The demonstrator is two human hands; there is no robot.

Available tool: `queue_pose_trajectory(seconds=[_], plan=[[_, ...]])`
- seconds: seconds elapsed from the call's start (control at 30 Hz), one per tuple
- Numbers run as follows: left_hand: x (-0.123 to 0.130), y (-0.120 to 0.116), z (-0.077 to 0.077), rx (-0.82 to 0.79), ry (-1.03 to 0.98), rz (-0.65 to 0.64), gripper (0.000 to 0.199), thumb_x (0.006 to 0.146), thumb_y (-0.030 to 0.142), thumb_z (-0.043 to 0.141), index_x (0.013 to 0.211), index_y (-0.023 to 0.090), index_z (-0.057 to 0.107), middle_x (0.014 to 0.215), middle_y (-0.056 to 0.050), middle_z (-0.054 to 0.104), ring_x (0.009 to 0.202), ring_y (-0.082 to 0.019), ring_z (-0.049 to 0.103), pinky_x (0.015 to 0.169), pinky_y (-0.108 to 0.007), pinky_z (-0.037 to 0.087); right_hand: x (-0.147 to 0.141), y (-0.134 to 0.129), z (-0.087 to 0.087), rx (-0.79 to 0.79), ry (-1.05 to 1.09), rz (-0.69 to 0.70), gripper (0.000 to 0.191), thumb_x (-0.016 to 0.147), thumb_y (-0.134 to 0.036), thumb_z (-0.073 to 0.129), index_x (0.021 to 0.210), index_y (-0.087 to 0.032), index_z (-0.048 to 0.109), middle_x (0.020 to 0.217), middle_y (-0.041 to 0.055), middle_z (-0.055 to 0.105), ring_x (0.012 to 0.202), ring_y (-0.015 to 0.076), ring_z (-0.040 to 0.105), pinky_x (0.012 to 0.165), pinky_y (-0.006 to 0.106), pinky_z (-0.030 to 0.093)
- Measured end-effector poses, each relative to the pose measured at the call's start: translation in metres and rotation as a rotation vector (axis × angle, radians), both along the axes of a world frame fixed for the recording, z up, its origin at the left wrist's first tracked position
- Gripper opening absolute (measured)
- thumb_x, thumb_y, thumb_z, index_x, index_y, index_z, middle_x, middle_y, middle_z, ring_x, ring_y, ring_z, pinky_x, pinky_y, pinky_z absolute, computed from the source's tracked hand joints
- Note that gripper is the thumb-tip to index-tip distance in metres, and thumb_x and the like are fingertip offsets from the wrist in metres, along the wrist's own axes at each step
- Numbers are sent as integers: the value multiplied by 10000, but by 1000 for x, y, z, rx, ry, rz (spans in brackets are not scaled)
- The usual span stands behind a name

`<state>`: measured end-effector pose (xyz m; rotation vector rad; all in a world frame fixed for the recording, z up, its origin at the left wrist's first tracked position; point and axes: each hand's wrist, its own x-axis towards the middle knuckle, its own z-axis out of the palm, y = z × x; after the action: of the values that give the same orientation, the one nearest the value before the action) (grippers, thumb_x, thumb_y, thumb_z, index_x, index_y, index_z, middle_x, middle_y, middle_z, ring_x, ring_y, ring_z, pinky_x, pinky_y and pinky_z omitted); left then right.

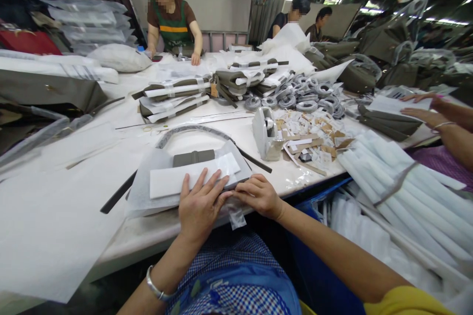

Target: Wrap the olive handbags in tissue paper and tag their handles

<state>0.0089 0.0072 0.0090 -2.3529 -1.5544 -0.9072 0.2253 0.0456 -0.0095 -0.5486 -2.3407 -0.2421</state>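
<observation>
my widest flat room lies to the left, over a large white sheet (66, 216) that droops past the front edge of the worktop (275, 175); to the right, a pale holder (260, 138) and a heap of scraps (314, 137) crowd me. the olive-grey piece (194, 158) sits near that front edge, with a raised band, on a translucent sheet (141, 192), its near part under a white strip (166, 182). my left hand (201, 204) rests on the strip, fingers spread; my right hand (262, 197) curls its fingers together beside the left thumb, and i can't tell what they pinch.
</observation>
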Motion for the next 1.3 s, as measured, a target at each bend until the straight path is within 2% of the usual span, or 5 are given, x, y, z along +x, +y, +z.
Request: queue_pose_trajectory(seconds=[0.27, 0.57, 0.8, 1.03, 1.3], plan=[[2, 1, -7, 74, -2, 27, 325, 940, 303, 599, 1262, 337, 628, 1310, 12, 634, 1281, -292, 543, 1162, -563, 258, 5, -5, -1, -11, -39, 30, 240, 954, -156, 573, 1164, -224, 668, 1036, 36, 750, 892, 152, 665, 855, 356, 491], [1, 1, -7, 72, 23, 24, 348, 948, 263, 582, 1288, 332, 609, 1322, 8, 624, 1292, -297, 531, 1160, -571, 267, 19, -32, -8, -156, -231, 136, 365, 961, -250, 579, 1308, -140, 578, 1315, 131, 639, 1327, 215, 510, 1127, 476, 413], [1, 1, -11, 94, 32, 33, 368, 948, 240, 578, 1299, 348, 598, 1332, 15, 613, 1308, -294, 515, 1160, -566, 269, -4, -29, -18, -226, 9, 159, 266, 941, -87, 517, 1134, -176, 678, 1083, 61, 754, 1114, 166, 669, 1030, 368, 522], [5, 2, -13, 103, 28, 52, 366, 950, 228, 574, 1297, 339, 597, 1314, 22, 626, 1305, -294, 518, 1150, -573, 280, -6, -62, -12, -287, 72, 101, 314, 928, -74, 463, 1123, -204, 672, 1045, 45, 765, 1030, 162, 707, 970, 336, 559], [7, 1, -13, 97, 25, 27, 340, 962, 228, 551, 1286, 314, 608, 1306, -12, 646, 1277, -277, 550, 1177, -560, 228, -16, -50, 34, -347, 190, 26, 316, 908, -63, 473, 1037, -231, 707, 990, 22, 772, 913, 148, 724, 880, 306, 572]])
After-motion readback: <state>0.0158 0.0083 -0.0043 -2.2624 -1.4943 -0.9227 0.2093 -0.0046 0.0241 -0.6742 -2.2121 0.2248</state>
